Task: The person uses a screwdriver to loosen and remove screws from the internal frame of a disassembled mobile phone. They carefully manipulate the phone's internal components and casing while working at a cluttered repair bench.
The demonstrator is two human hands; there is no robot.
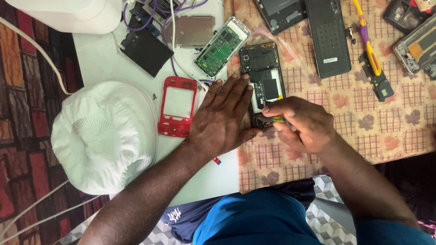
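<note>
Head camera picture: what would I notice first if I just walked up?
Probably the two hands in the middle: the left hand lies flat beside an opened black phone, while the right hand pinches a small yellow-green tool at the phone's lower end. Next, the big white hat on the left and the red phone frame beside it stand out.

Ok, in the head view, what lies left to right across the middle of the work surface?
White hat → red phone frame → left hand → opened black phone → right hand, gripping a small yellow-green tool.
</note>
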